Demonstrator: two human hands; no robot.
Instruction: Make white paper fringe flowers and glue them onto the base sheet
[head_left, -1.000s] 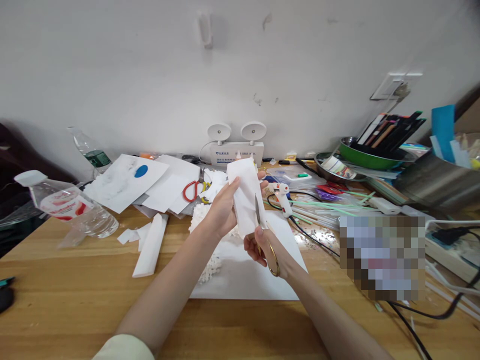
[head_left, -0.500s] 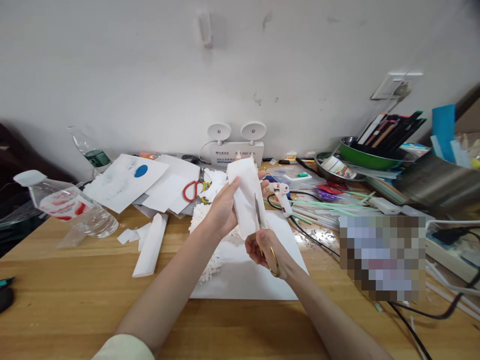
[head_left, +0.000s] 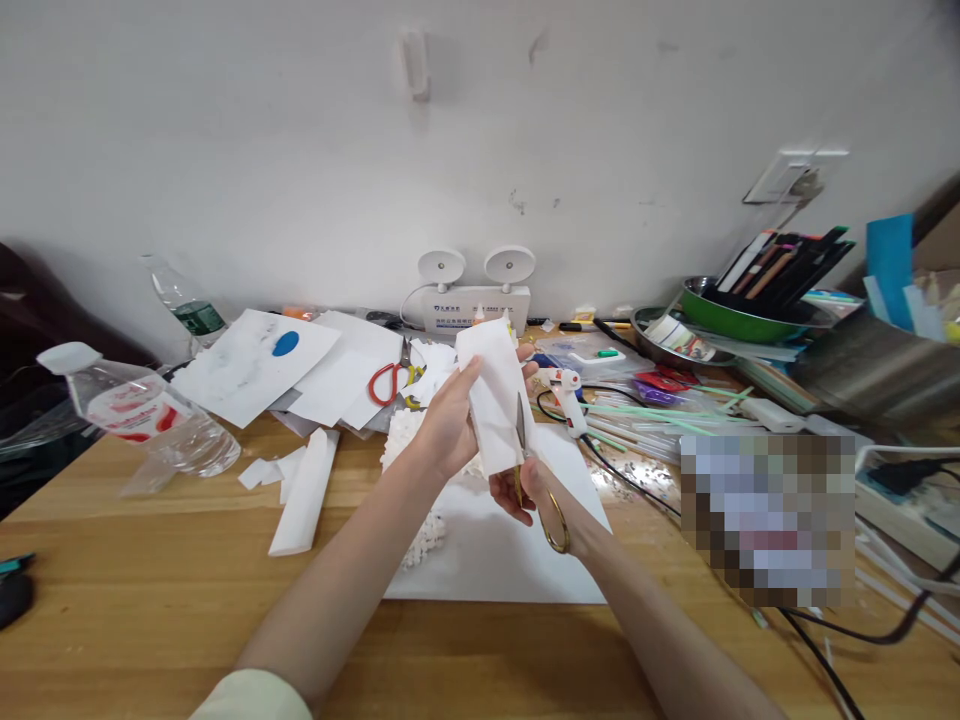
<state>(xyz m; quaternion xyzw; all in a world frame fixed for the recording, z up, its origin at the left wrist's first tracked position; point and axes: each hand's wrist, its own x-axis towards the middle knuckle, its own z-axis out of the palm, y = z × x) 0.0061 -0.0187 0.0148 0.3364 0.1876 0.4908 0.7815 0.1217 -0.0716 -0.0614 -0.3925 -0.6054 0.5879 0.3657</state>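
Note:
My left hand grips a folded strip of white paper, thumb on its front and fingers behind it. In my right hand is a pair of gold-handled scissors, its blades at the strip's right edge. The strip is held up over a white sheet lying on the table. On that sheet, partly behind my left forearm, is a clump of small white pieces. Another folded white paper strip lies to the left, beside small paper scraps.
Water bottles stand at the left, near loose papers. Red-handled scissors lie behind my left hand. To the right are a hot glue gun, glue sticks and cables, with a green bowl of markers at the back.
The scissors have shifted slightly right along the paper strip, and their blades now sit wider apart at its edge. My left hand keeps its hold. The view has shifted a little.

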